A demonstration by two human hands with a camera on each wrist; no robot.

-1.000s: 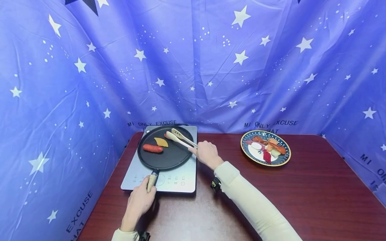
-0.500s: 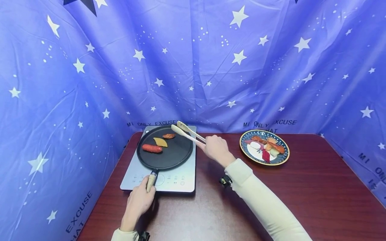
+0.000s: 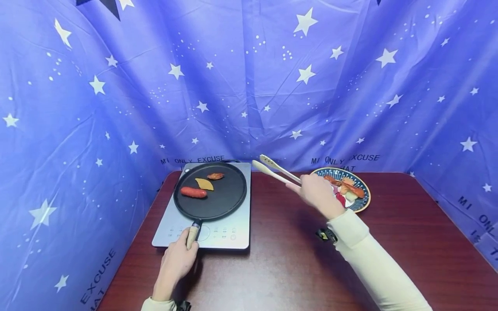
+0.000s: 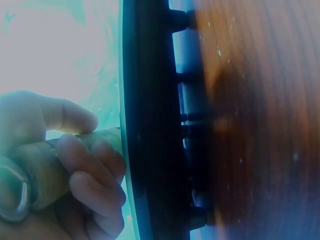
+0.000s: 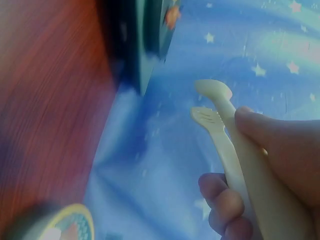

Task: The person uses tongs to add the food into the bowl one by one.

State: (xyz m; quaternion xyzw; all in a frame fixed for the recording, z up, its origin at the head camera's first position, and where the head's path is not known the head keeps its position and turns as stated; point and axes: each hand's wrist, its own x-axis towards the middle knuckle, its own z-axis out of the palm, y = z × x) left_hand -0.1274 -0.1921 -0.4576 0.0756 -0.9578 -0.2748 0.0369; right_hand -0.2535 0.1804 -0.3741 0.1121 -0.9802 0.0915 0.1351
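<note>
Left hand (image 3: 177, 259): wrapped around the pan handle (image 3: 192, 236), fingers curled under it in the left wrist view; metal hanging loop (image 4: 24, 195) at the handle's end. Right hand (image 3: 320, 194): gripping cream tongs (image 5: 252, 165), thumb on one arm, fingers curled around the other. Tong tips slightly apart, pointing up-left in the head view, seen against the curtain between cooktop and plate.

Black flat frying pan (image 3: 223, 201) sits on the silver induction cooktop (image 3: 241, 218), left side of the table, handle toward the person. Three items in the pan, all left of or near its centerline: red sausage (image 3: 193, 192) nearest the handle, yellow wedge (image 3: 204, 184) just behind it, small browned piece (image 3: 215, 176) at the back.

Patterned plate (image 3: 365, 204) with yellow rim is right of the cooktop, well apart from it, carrying orange-brown strips (image 3: 353, 189), a red piece (image 3: 340, 199) and other food. Right hand overlaps the plate's left edge in the head view; can't tell if it touches.

Dark red wood-grain table (image 3: 284, 268), blue star-print curtain (image 3: 249, 86) behind.
</note>
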